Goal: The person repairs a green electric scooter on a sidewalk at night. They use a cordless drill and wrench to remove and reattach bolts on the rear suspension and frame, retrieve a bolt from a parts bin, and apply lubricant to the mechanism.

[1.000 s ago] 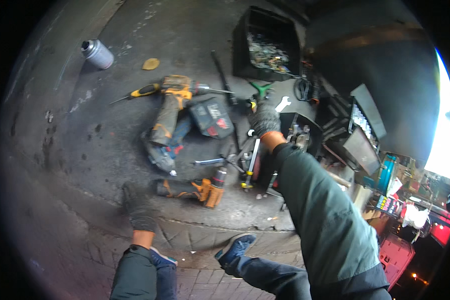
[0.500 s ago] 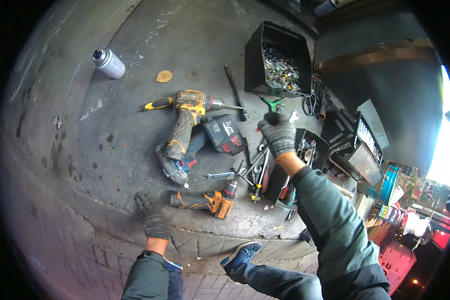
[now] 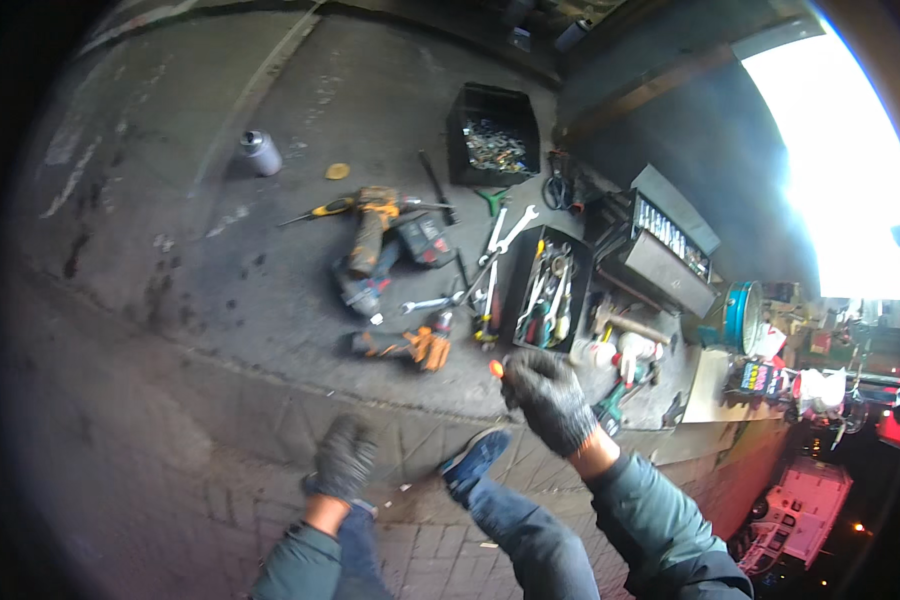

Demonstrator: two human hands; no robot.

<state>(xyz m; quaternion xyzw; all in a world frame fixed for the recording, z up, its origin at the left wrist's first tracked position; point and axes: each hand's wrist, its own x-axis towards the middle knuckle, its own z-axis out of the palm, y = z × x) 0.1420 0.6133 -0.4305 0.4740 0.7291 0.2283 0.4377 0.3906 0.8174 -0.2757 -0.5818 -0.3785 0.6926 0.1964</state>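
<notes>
My right hand [image 3: 548, 400], in a dark grey knit glove, is closed with thumb and fingers together in front of the bench's near edge. A small orange piece [image 3: 496, 369] sticks out at its fingertips; the rest of it is hidden. My left hand [image 3: 345, 458], also gloved, hangs above the paving short of the bench and touches no tool; its fingers are smeared by motion. Nearest to it on the bench lies an orange-and-black drill [image 3: 418, 346]. Beyond the right hand stands a black tray [image 3: 519, 300] of hand tools.
A yellow-and-black drill [image 3: 372, 220], a blue power tool [image 3: 358, 290] and several wrenches [image 3: 515, 230] lie mid-bench. Behind are a bin of small metal parts [image 3: 495, 148] and a spray can [image 3: 261, 153]. To the right are an open socket case [image 3: 660, 240] and a hammer [image 3: 625, 322].
My right hand has come back from beyond the tool tray to the bench's near edge, the small orange piece at its fingertips. My left hand has left the bench edge, and the view has shifted.
</notes>
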